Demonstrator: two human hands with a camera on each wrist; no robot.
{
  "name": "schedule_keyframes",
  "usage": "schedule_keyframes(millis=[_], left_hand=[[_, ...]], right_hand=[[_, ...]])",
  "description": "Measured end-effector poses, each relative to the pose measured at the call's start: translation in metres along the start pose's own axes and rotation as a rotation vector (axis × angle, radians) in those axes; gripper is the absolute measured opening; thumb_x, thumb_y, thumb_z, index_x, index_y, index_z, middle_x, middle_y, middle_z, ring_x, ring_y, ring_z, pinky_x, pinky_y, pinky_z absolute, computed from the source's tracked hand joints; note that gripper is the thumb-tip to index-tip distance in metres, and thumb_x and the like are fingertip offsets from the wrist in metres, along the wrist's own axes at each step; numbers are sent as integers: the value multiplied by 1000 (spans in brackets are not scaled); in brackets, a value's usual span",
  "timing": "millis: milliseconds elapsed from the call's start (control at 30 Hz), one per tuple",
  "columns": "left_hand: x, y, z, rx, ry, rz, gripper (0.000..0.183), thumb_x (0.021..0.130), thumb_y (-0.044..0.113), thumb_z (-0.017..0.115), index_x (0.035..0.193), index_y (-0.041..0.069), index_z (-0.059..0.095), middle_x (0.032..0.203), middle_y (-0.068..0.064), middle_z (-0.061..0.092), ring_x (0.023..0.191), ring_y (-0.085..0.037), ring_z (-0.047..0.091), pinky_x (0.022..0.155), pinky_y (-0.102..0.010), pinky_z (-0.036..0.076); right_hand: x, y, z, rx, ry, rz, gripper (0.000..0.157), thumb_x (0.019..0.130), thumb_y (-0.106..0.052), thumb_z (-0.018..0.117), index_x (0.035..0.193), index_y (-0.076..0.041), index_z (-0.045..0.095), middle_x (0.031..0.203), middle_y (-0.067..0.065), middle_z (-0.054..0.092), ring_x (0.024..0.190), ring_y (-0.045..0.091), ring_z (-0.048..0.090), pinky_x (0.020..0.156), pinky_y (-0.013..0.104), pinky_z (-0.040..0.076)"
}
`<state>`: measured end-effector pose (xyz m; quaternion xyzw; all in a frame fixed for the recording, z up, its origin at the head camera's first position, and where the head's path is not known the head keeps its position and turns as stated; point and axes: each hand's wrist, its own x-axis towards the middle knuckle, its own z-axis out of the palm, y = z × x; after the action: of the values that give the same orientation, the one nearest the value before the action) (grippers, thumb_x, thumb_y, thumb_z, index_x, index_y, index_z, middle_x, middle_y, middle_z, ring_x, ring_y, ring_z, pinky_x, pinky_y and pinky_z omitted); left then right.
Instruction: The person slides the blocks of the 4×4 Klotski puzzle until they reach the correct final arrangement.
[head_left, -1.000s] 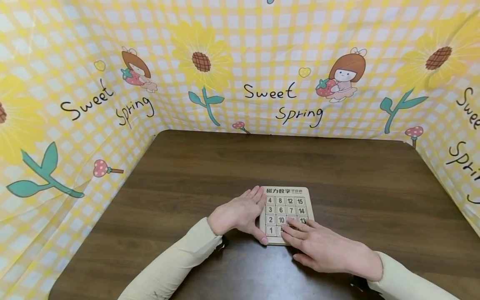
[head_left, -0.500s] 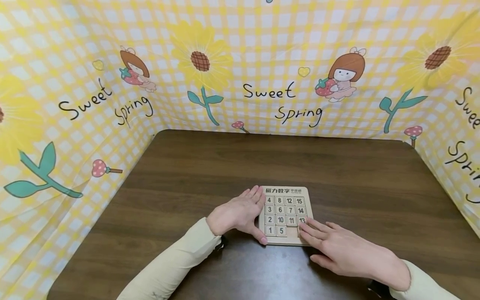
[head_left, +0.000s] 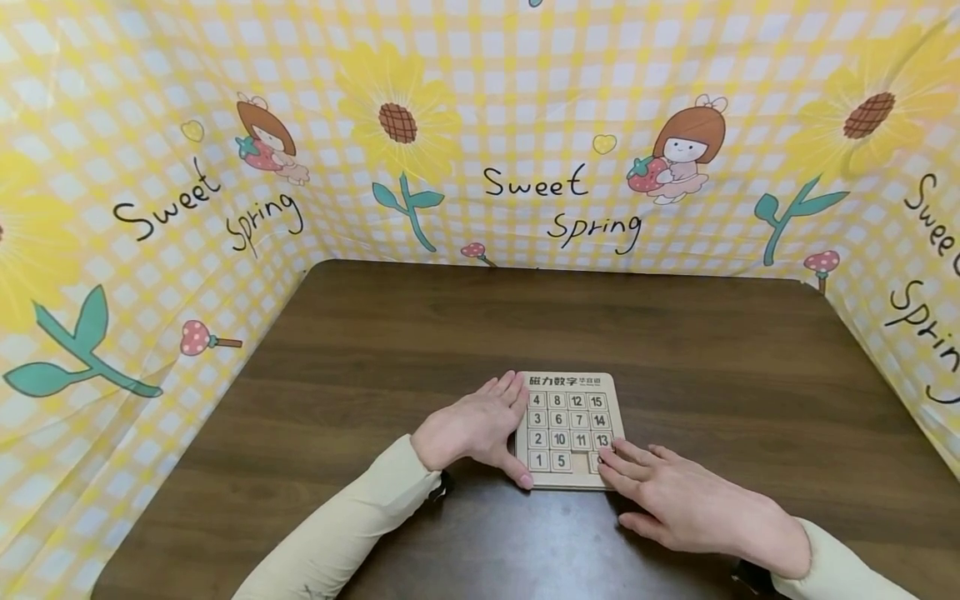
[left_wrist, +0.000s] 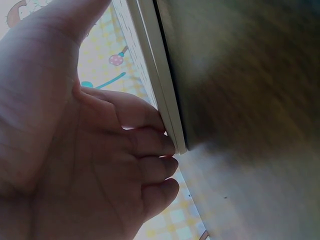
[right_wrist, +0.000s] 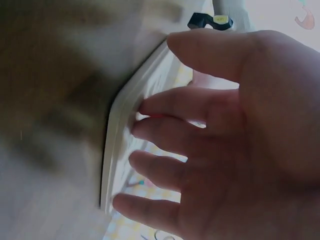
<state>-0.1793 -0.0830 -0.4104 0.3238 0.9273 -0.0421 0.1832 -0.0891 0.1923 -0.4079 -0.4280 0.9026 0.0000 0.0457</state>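
The right hand [head_left: 675,500] has shifted right, straight fingers at the near-right tile [head_left: 594,462], best slid with light pressure while the wide-spread left hand [head_left: 472,427] steadies the board [head_left: 558,481].

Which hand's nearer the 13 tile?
Right. The right hand is by the lower right of the 13 tile; the left hand is at the left edge of the board.

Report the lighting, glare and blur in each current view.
Head: bright and fairly sharp, most numbers on the puzzle board legible, pale glare on the table in front of it. Left wrist: dim, the left hand shaded, the table blurry. Right wrist: the right hand also shaded, dark blurry patches on the table, upper right corner nearly washed out.
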Motion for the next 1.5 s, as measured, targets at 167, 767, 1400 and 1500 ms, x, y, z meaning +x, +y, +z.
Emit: schedule_keyframes(millis=[167, 767, 1400, 1500], left_hand=[[0, -1, 0, 2, 8, 5, 130, 67, 79, 67, 156, 0, 15, 165, -18, 6, 154, -28, 5, 127, -38, 11], [2, 4, -1, -1, -6, 7, 129, 67, 80, 67, 157, 3, 16, 166, -16, 5, 155, -26, 4, 127, -37, 10], [-1, 1, 1, 8, -5, -9, 129, 67, 81, 67, 157, 3, 16, 166, -16, 5, 155, -26, 4, 127, -37, 11], [-1, 0, 0, 12, -7, -14, 129, 67, 81, 66, 157, 4, 15, 166, -16, 5, 155, -26, 4, 127, -37, 10]], right_hand=[[10, -7, 3, -21, 47, -37, 57, 94, -38, 62, 141, -8, 53, 148, 11, 51, 140, 33, 43, 104, 61, 42], [10, 12, 0, 15, 38, 64, 58, 94, -39, 62, 141, -7, 53, 148, 14, 50, 139, 37, 44, 102, 66, 41], [6, -3, -1, -24, 26, 30, 54, 95, -42, 60, 137, -7, 57, 143, 15, 56, 134, 33, 51, 101, 63, 43], [5, -6, -3, -32, 24, 17, 54, 96, -44, 59, 136, -8, 58, 140, 16, 57, 131, 33, 54, 101, 62, 45]])
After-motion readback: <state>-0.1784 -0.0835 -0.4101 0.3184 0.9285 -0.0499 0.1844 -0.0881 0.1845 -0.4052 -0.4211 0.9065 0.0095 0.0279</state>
